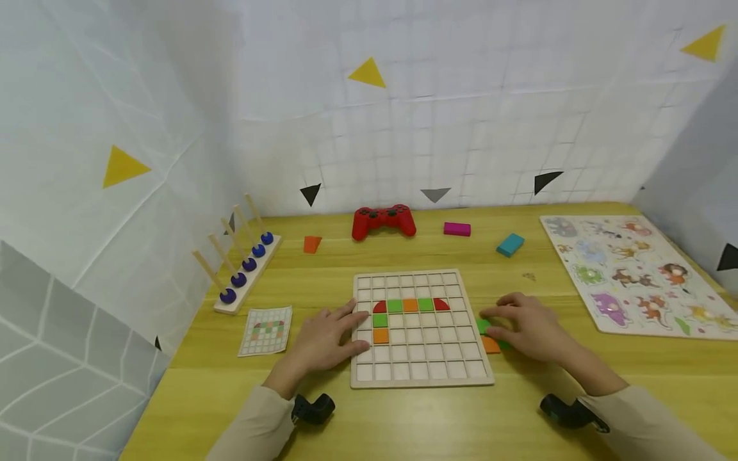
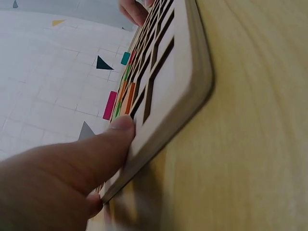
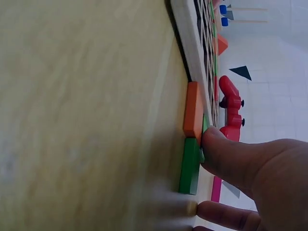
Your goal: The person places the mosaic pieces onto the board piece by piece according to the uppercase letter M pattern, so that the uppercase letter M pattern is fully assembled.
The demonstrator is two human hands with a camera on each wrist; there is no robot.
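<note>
A pale wooden desk (image 1: 403,422) sits inside white gridded walls. On the grid board (image 1: 419,328), 7 tiles fill cells toward 12 o'clock; most cells stay bare, so I judge the pattern barely begun. The left hand (image 1: 327,339) lies flat at the board's 9 o'clock edge, fingers relaxed, thumb pressing it. The right hand (image 1: 526,326), at 3 o'clock, touches the loose green tile (image 3: 188,166) beside the orange tile (image 3: 193,113).

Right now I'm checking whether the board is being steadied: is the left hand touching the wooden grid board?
Touching. In the left wrist view the left hand has its thumb pressed on the edge of the wooden grid board.
</note>
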